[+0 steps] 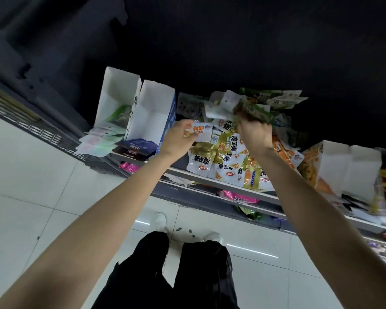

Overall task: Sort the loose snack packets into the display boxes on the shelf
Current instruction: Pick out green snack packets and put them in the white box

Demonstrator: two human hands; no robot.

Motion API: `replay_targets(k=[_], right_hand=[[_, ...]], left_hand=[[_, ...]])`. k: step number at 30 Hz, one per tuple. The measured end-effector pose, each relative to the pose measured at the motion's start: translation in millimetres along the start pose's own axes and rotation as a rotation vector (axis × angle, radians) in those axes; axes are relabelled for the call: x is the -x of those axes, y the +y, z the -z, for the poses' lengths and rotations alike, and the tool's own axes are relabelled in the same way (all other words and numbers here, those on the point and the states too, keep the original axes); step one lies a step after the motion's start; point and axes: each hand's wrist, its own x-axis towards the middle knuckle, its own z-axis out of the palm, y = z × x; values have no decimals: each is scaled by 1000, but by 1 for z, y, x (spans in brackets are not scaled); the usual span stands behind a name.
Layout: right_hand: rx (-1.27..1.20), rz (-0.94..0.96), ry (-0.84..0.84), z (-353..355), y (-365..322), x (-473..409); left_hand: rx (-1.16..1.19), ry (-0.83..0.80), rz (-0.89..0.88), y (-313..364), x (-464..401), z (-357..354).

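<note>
Over the shelf [221,182], the left hand [178,139] pinches a white-and-orange packet [202,131] by its edge; the right hand [255,132] is curled round a bunch of packets [250,111] above the loose pile [227,161]. Beside them stands an open display box [149,117]. These packets look light, soft and slippery, best held by a sealed edge.

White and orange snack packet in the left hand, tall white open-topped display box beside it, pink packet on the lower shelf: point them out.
White and orange snack packet [201,131], head view, printed front.
Tall white display box [151,112], head view, inner wall.
Pink packet [236,196], head view, middle.
</note>
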Motion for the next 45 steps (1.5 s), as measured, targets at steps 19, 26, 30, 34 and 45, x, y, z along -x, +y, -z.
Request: replay_targets(k=[19, 26, 30, 34, 45], right_hand=[[-1301, -173, -36, 132, -161, 8], [-1247, -545, 118, 84, -247, -29], [-1195, -477, 227, 77, -266, -32], [-1072, -139, 246, 65, -270, -24], [-863, 147, 257, 60, -262, -17]], left_hand=[[-403, 438, -433, -30, 41, 157], [-176, 537, -383, -54, 26, 164], [-130, 402, -284, -59, 22, 168], [-40, 271, -216, -65, 18, 175], [347, 94, -123, -81, 24, 179]])
